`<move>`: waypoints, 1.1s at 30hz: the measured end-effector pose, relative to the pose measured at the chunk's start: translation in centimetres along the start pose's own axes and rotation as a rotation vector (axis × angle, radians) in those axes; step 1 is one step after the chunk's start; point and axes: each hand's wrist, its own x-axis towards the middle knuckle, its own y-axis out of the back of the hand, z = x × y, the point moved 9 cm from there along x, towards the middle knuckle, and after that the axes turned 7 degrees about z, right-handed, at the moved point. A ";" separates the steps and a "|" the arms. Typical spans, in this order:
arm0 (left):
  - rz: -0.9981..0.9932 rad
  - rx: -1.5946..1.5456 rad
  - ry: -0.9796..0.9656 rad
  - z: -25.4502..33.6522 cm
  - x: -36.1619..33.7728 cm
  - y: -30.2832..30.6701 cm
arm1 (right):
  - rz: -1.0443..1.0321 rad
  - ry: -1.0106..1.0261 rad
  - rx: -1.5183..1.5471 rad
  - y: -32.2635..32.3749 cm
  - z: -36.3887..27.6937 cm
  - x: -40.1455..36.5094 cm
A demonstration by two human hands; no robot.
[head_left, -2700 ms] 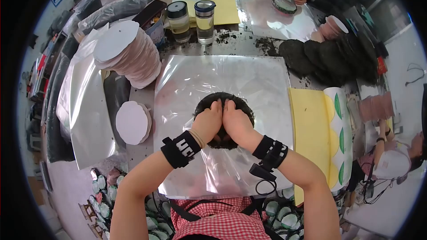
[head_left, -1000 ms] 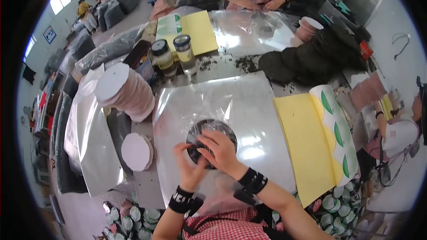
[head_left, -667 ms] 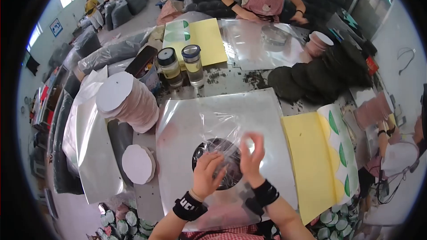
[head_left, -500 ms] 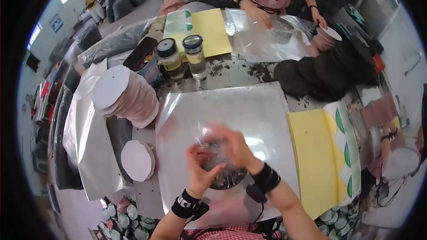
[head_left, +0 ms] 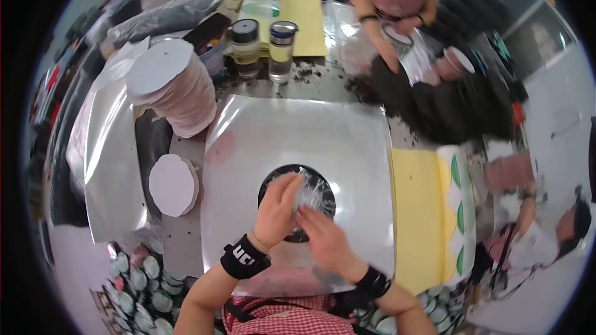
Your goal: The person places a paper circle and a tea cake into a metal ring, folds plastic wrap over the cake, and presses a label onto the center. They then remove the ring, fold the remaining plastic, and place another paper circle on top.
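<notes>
A round black disc [head_left: 268,181] lies under both hands, with crumpled clear plastic film [head_left: 315,191] gathered over its middle. My left hand [head_left: 277,209] is closed on the film at the disc's left side, fingers close together and pointing up. From the lower right, my right hand [head_left: 326,240] presses its fingers against the film's near edge; they are bunched and partly blurred. The disc rests on a large shiny clear sheet [head_left: 248,130] spread over the table. My palms hide part of the disc's near edge.
Left stand a tall stack of pale round pieces [head_left: 186,99] and a low stack of white scalloped cards [head_left: 172,185]. Two lidded bottles [head_left: 246,53] are behind. Yellow sheets [head_left: 417,217] lie right. Across the table, a co-worker's hand [head_left: 388,56] touches dark discs [head_left: 447,108].
My hands have come down closer together over the disc, and more of its black rim shows. The co-worker has reached from the clear sheets to the dark discs. The view has shifted.
</notes>
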 end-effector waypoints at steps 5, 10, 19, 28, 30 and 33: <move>-0.413 0.257 -0.108 0.6 -2.9 -2.8 | 0.003 -0.087 -0.150 -1.9 4.0 0.9; -0.469 0.472 -0.166 0.4 -3.6 -3.6 | 0.066 -0.123 -0.215 0.2 2.1 0.6; -0.562 0.506 -0.188 1.0 -4.3 -4.4 | 0.282 0.001 0.043 1.6 3.9 -1.9; -0.684 0.538 -0.137 0.7 -4.2 -5.1 | 0.678 -0.753 -1.033 29.3 15.4 -37.6; -0.678 0.546 -0.142 0.5 -4.6 -5.4 | 0.672 -0.720 -1.045 29.3 15.5 -39.2; -0.652 0.537 -0.173 1.0 -4.3 -4.9 | 0.875 -0.820 -0.934 30.1 16.8 -40.9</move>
